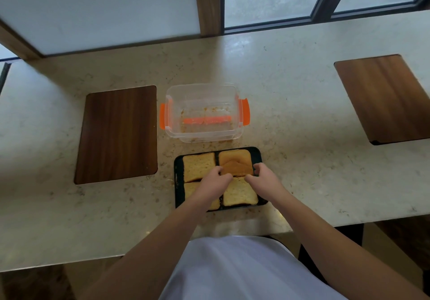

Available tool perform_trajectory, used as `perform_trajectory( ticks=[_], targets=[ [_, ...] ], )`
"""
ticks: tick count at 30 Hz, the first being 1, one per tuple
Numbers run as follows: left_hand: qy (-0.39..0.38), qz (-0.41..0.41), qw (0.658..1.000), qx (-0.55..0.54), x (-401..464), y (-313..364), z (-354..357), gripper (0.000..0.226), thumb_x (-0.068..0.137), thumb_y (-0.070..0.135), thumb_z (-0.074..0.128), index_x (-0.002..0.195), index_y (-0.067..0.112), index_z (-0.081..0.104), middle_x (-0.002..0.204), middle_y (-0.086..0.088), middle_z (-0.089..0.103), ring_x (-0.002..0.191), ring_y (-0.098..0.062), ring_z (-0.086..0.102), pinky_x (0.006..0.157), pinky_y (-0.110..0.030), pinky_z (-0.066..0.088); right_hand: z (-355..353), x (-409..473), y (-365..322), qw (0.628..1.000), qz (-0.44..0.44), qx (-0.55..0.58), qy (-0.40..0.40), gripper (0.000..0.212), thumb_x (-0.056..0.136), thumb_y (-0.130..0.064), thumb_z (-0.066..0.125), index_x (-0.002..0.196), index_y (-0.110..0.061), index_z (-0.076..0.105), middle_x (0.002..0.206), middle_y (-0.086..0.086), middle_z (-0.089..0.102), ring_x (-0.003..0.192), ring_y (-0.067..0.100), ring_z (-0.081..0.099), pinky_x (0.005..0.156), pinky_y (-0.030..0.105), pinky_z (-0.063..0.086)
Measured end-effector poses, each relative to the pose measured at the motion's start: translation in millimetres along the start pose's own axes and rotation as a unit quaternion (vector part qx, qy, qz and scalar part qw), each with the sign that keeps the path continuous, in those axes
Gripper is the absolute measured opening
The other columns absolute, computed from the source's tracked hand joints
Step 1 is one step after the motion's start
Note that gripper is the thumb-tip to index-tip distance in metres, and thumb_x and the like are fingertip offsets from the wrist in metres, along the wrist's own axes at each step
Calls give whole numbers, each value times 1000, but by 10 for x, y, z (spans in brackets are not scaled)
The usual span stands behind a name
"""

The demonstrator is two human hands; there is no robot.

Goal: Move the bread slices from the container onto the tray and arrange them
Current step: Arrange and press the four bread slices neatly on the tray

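A black tray [257,154] lies near the counter's front edge with several bread slices on it. One slice [197,165] fills the far left, another [240,193] the near right, and a third [192,189] at the near left is partly hidden by my left wrist. At the far right a browner slice [236,168] rests on top of a paler one [235,155]. My left hand [215,181] and my right hand [261,176] pinch the browner slice's left and right edges. Behind the tray stands the clear container [202,112] with orange clips, holding only crumbs.
A dark wooden board [117,134] is set into the counter left of the container, and another board [386,97] lies far right. The marble counter [302,136] ends at a window wall behind. Crumbs lie around the tray.
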State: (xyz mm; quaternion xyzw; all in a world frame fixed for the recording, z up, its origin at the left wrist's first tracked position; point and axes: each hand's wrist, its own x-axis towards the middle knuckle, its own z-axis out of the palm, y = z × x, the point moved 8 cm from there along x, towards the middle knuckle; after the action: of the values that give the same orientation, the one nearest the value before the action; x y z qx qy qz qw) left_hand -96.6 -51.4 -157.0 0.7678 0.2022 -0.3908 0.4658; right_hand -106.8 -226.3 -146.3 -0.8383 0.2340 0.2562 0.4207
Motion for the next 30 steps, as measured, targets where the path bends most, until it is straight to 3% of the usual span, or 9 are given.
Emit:
perform_trajectory(
  ticks=[2,5,10,13,15,19,23,27,30],
  targets=[
    [0,4,1000,-2,-3,34,17,68,89,35,55,152,23,33,148,-2,43,121,-19,49,102,-48,48,30,15,-40,1000,3,1,-7,51,90,-27,60,137,-14,49,107,-2,60,84,9,58,76,34,54],
    [-5,5,1000,-3,1,50,46,67,90,34,56,152,20,33,155,-4,37,132,-24,43,104,-49,46,51,24,-51,1000,9,-8,-13,57,90,-31,60,142,-13,46,127,6,60,97,17,60,82,38,55],
    [-12,-5,1000,-15,30,37,42,66,89,34,56,150,19,36,151,-3,41,119,-20,48,92,-40,53,35,35,-28,1000,9,-6,-12,57,90,-29,61,142,-12,47,124,4,59,95,14,58,72,30,48],
    [-13,2,1000,-23,30,58,62,65,89,35,57,149,20,37,146,-2,44,106,-15,49,76,-33,51,31,26,-40,1000,4,-8,-21,60,91,-30,60,147,-14,43,140,7,57,116,20,57,82,30,44],
    [-12,6,1000,-22,24,76,76,64,88,36,57,148,21,39,142,0,46,100,-12,49,72,-31,50,20,24,-40,1000,2,-8,-23,59,91,-30,60,146,-15,44,139,6,58,116,20,57,83,31,45],
    [-16,7,1000,-14,29,93,103,59,88,37,57,143,21,45,123,6,48,100,-11,51,74,-32,52,-5,37,-12,1000,3,-12,-22,53,92,-31,60,141,-15,49,133,4,61,104,14,54,84,31,47],
    [-16,3,1000,-1,30,104,123,51,89,37,56,137,23,50,119,7,52,94,-6,52,80,-34,55,-26,38,17,1000,5,-13,-23,53,93,-31,59,142,-14,49,135,4,59,114,18,56,89,32,47],
    [-21,5,1000,-8,-12,157,183,41,91,35,55,131,23,55,100,16,51,89,-5,52,79,-34,57,-86,24,45,1000,9,-14,-20,54,93,-31,59,143,-14,49,138,5,59,119,20,56,89,32,47],
    [-30,6,999,-18,-18,171,227,35,93,33,55,127,24,57,101,14,52,91,-6,52,82,-35,57,-120,40,75,1000,12,-21,-16,53,93,-31,59,142,-14,50,137,5,59,120,21,56,95,36,49]
  ],
)
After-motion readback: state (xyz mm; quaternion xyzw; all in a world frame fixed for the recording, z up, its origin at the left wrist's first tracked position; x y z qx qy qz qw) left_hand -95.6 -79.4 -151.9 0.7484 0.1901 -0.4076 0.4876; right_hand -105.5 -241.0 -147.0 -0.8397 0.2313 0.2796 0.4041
